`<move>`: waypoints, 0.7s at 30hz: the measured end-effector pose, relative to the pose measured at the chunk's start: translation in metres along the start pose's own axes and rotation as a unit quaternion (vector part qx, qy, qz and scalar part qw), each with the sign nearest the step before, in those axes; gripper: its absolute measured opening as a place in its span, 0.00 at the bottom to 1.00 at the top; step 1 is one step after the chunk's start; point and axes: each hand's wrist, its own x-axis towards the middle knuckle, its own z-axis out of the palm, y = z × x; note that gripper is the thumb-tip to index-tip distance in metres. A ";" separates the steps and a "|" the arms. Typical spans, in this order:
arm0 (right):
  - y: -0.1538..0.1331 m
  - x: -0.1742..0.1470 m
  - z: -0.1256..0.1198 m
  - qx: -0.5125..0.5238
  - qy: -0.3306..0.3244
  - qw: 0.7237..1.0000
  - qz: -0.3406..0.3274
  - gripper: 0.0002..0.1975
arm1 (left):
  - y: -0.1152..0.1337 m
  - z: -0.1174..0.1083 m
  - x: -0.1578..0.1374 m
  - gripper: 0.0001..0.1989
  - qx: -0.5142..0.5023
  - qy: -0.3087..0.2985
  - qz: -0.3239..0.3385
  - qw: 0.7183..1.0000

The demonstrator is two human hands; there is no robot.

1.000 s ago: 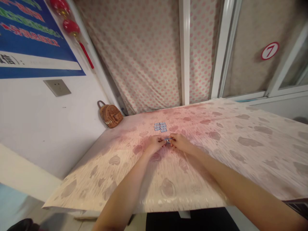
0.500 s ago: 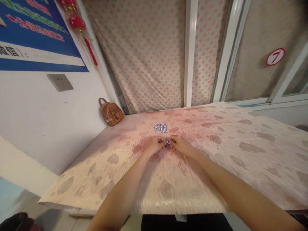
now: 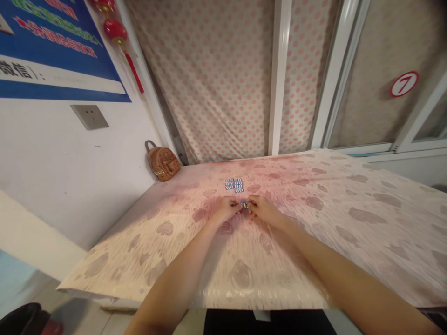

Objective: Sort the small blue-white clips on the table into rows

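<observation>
Between my two hands is a small blue-and-white piece (image 3: 245, 204), held just above or on the tabletop; which of the two I cannot tell. My left hand (image 3: 227, 207) is closed, pinching its left end. The right end is pinched by the fingers of my right hand (image 3: 259, 207), also closed. Just beyond my hands, several similar blue-and-white pieces (image 3: 233, 184) lie flat in close rows. They are too small to make out their exact kind.
A heart-patterned cloth (image 3: 240, 274) covers the table. At its far left corner a small brown backpack-shaped bag (image 3: 163, 163) leans against the wall. A dotted curtain (image 3: 216, 93) hangs behind the far edge. A wall socket (image 3: 90, 117) is at the left.
The view has shifted slightly. My hands stay in nearly the same place, still pinching the small piece, which seems to have tilted a little.
</observation>
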 end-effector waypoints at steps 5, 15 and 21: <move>0.002 0.001 0.002 0.051 0.025 0.998 0.013 0.09 | 0.006 0.001 -0.002 0.08 -0.055 0.043 0.011 0.997; 0.006 0.005 0.001 0.118 0.044 0.992 0.014 0.08 | 0.014 0.000 -0.007 0.08 -0.162 0.044 0.003 0.986; 0.006 0.003 0.003 0.121 0.043 0.992 0.012 0.07 | 0.016 0.001 -0.007 0.06 -0.156 0.064 0.006 0.986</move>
